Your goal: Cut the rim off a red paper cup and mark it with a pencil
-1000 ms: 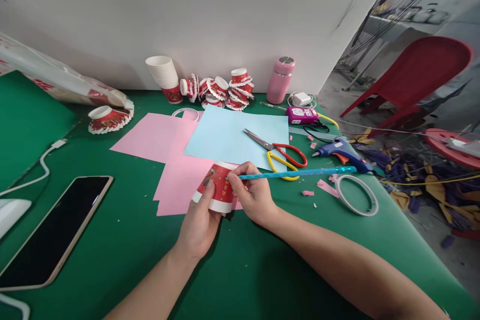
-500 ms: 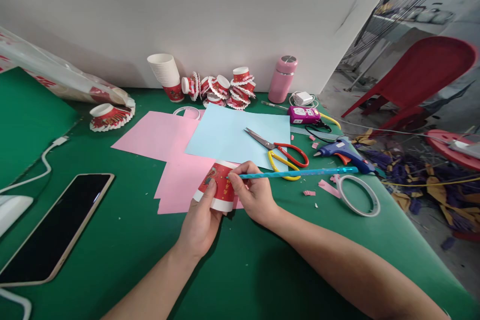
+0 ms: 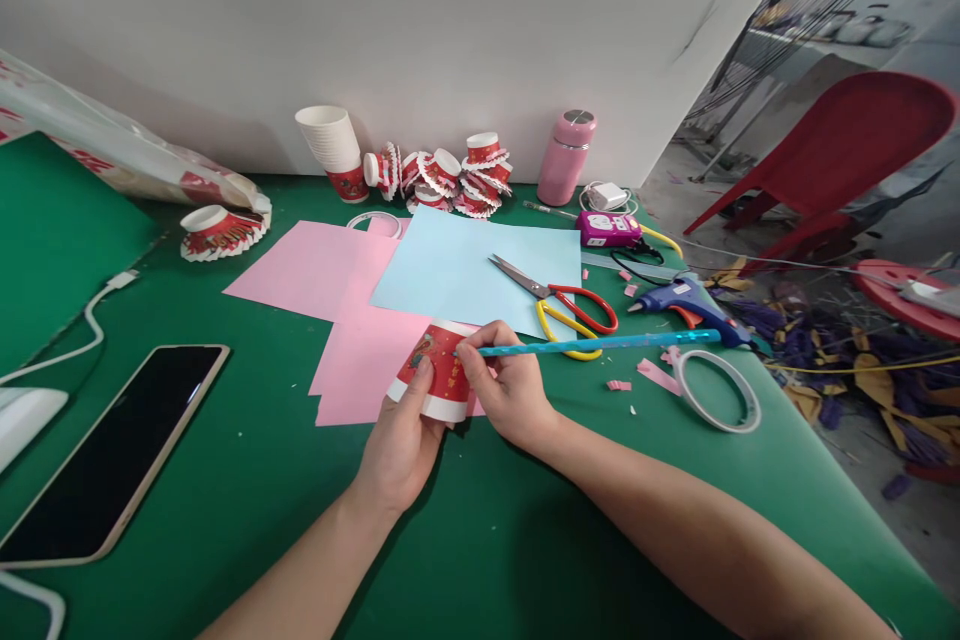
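In my left hand (image 3: 405, 440) is a red paper cup (image 3: 442, 375) with white ends and gold print, tilted on its side, the thumb lying across it. My right hand (image 3: 510, 385) pinches a long, thin, shiny blue stick (image 3: 600, 346) close to its left end. That end touches or nearly touches the cup's printed side; the rest points out to the right above the scissors' yellow handle. Both hands are over the front part of the pink paper (image 3: 360, 370). Scissors (image 3: 551, 295) with red and yellow handles rest on the light blue paper (image 3: 450, 260).
Stacked paper cups (image 3: 331, 145), frilled cut cups (image 3: 450, 175) and a pink bottle (image 3: 567, 160) stand along the wall. On the right are a blue glue gun (image 3: 686, 300), a purple box (image 3: 606, 230) and a tape roll (image 3: 681, 385). A phone (image 3: 112, 450) lies left.
The blue stick's far end has shifted very slightly to the right and up. Both hands and the cup have hardly moved.
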Demonstrator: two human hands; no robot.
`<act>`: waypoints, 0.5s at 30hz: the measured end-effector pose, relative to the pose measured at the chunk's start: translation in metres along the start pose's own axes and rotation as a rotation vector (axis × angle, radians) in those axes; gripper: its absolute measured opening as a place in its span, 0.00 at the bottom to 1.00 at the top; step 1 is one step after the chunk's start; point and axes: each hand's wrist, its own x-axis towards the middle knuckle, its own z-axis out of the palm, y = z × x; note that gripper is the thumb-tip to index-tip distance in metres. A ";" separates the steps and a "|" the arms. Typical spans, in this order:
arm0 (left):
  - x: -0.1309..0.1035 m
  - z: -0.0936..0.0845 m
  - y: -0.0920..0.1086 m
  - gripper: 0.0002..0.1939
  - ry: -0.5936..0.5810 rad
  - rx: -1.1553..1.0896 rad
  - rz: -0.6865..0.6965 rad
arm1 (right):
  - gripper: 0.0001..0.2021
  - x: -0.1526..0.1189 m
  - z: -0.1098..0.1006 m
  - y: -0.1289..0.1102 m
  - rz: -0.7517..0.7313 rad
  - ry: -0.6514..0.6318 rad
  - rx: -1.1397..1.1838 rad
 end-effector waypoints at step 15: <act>-0.002 -0.001 0.001 0.13 -0.002 0.005 -0.008 | 0.06 -0.002 -0.003 0.002 -0.008 0.004 -0.052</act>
